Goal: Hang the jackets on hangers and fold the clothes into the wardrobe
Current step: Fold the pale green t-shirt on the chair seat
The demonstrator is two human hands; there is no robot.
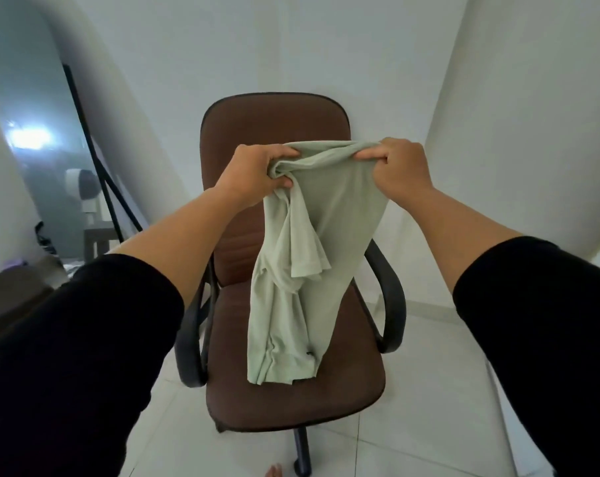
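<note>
Single head-worn wide-angle cam, facing fwd and down from standing height. Both forearms enter from btm corners; hands sit close, mid-frame. Brown chair (274, 139) directly ahead, near; tiled floor (429, 390) below. Edges strongly curved by lens.

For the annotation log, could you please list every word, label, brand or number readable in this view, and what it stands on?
None can be read.
Pale green garment, held by left hand and right hand: a small dark mark near its hem, too small to read.
Brown office chair: no label visible.
</note>
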